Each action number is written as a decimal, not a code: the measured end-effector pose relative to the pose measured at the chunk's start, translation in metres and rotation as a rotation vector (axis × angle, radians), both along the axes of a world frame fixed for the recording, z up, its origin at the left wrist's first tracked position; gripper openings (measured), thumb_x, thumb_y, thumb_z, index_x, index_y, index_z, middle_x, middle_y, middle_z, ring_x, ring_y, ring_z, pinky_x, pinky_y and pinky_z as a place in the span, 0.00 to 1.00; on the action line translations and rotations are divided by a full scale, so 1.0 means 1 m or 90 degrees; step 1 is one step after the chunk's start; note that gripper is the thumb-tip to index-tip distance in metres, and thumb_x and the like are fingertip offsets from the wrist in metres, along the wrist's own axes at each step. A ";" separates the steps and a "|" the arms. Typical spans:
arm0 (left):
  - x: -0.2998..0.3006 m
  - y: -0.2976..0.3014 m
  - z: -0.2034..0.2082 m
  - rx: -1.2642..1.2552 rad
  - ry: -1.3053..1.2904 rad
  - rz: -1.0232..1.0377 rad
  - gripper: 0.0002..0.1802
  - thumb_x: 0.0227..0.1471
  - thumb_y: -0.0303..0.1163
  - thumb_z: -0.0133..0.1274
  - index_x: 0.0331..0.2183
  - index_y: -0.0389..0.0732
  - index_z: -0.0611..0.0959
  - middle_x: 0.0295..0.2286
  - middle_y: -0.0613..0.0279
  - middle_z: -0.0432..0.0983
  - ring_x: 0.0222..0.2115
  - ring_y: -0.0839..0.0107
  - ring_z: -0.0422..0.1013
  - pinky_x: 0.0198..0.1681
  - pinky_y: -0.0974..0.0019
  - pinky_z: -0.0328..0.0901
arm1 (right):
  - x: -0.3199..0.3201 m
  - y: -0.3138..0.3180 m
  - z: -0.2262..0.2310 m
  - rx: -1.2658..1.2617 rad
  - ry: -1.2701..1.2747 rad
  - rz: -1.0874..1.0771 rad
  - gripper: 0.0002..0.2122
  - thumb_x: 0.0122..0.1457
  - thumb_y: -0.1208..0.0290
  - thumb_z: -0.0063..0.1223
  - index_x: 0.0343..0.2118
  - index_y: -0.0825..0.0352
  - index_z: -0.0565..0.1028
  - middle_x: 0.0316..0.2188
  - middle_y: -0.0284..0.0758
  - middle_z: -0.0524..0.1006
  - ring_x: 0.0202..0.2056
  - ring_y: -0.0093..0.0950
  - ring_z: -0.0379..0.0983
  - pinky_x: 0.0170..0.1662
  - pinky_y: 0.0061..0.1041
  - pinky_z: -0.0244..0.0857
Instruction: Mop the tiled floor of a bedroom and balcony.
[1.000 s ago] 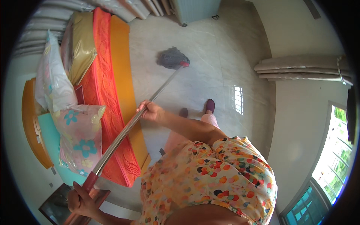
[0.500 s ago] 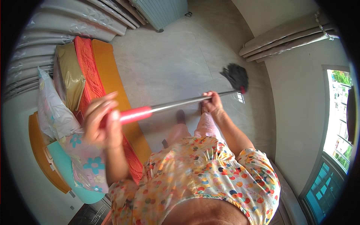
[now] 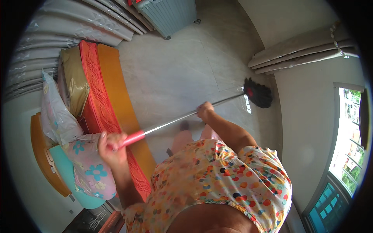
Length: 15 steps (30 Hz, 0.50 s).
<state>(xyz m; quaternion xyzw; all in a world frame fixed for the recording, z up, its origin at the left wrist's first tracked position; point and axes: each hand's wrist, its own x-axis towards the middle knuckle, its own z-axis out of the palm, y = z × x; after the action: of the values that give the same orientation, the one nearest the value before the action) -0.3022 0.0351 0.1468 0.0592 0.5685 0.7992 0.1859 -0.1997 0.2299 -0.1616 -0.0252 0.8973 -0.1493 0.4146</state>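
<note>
A mop with a thin silver pole (image 3: 171, 123) stretches across in front of me, from lower left to upper right. My left hand (image 3: 112, 146) is closed around the pink-red grip (image 3: 134, 138) at its near end, next to the bed. Farther along, my right hand (image 3: 204, 110) wraps round the bare metal pole. The dark, shaggy mop head (image 3: 259, 93) with a red centre is over the grey floor at the right, near the wall; whether it touches the floor I cannot tell.
At the left stands a bed with an orange-brown side board (image 3: 112, 77), a red mattress edge (image 3: 95, 81) and plastic-wrapped flowered pillows (image 3: 95, 167). A grey-blue suitcase (image 3: 169, 17) stands at the far side. Curtains (image 3: 295, 52) hang at right, beside a window (image 3: 347, 136).
The mop head has swung right and a little nearer, toward the wall. My right hand has slid or moved left and nearer; my left hand has lowered slightly. Both still hold the mop.
</note>
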 end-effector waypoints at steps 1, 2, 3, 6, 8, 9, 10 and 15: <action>0.006 -0.012 0.011 -0.021 0.052 0.023 0.20 0.47 0.31 0.33 0.06 0.45 0.60 0.05 0.68 0.52 0.08 0.76 0.48 0.20 0.67 0.52 | -0.013 -0.009 0.004 -0.011 0.063 0.039 0.08 0.47 0.66 0.41 0.27 0.56 0.73 0.28 0.26 0.73 0.33 0.22 0.68 0.33 0.16 0.62; 0.013 -0.027 0.020 -0.033 0.050 0.094 0.21 0.47 0.31 0.33 0.06 0.45 0.60 0.05 0.68 0.51 0.09 0.76 0.48 0.21 0.67 0.53 | -0.028 -0.014 0.027 -0.025 0.027 0.050 0.08 0.48 0.66 0.40 0.29 0.55 0.73 0.30 0.26 0.72 0.34 0.23 0.68 0.32 0.18 0.62; 0.022 -0.041 0.029 -0.044 0.050 0.163 0.21 0.48 0.32 0.32 0.07 0.45 0.60 0.05 0.68 0.50 0.09 0.76 0.49 0.21 0.67 0.53 | -0.042 -0.020 0.050 -0.038 -0.007 0.060 0.09 0.48 0.67 0.40 0.31 0.54 0.74 0.32 0.25 0.72 0.35 0.23 0.68 0.31 0.19 0.63; 0.035 -0.053 0.062 -0.032 0.112 0.209 0.20 0.48 0.32 0.37 0.08 0.45 0.57 0.07 0.69 0.45 0.11 0.76 0.48 0.25 0.67 0.54 | -0.090 -0.063 0.012 -0.368 -0.113 -0.540 0.09 0.48 0.72 0.39 0.29 0.63 0.73 0.29 0.32 0.73 0.31 0.25 0.69 0.25 0.22 0.64; 0.054 -0.063 0.080 -0.051 0.176 0.254 0.20 0.47 0.30 0.38 0.08 0.45 0.57 0.07 0.69 0.46 0.11 0.75 0.50 0.26 0.66 0.56 | -0.131 -0.103 -0.004 -0.769 -0.350 -1.237 0.08 0.48 0.75 0.38 0.29 0.70 0.69 0.22 0.37 0.71 0.23 0.28 0.68 0.20 0.26 0.61; 0.060 -0.061 0.079 -0.051 0.178 0.264 0.20 0.47 0.30 0.38 0.08 0.45 0.57 0.07 0.69 0.46 0.11 0.75 0.50 0.26 0.66 0.56 | -0.145 -0.107 0.025 -0.899 -0.455 -1.460 0.07 0.49 0.76 0.38 0.28 0.74 0.67 0.17 0.40 0.69 0.19 0.29 0.66 0.18 0.28 0.60; 0.069 -0.052 0.078 -0.117 0.229 0.324 0.20 0.47 0.30 0.38 0.08 0.45 0.57 0.07 0.69 0.46 0.12 0.75 0.51 0.26 0.66 0.56 | -0.156 -0.100 0.052 -0.905 -0.437 -1.470 0.05 0.48 0.78 0.37 0.27 0.74 0.64 0.15 0.39 0.66 0.16 0.29 0.63 0.16 0.28 0.58; 0.050 0.023 0.076 -0.347 0.405 0.410 0.19 0.47 0.30 0.35 0.08 0.41 0.58 0.05 0.67 0.47 0.09 0.76 0.51 0.21 0.67 0.59 | -0.196 -0.048 0.088 -1.061 -0.275 -1.386 0.02 0.47 0.82 0.36 0.22 0.74 0.59 0.10 0.36 0.59 0.12 0.27 0.57 0.15 0.27 0.58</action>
<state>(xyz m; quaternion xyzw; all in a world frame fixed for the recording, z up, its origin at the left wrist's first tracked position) -0.2519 0.0584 0.2227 0.0709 0.7734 0.5815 -0.2422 -0.3959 0.1820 -0.0731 0.4656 0.0309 -0.8806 0.0823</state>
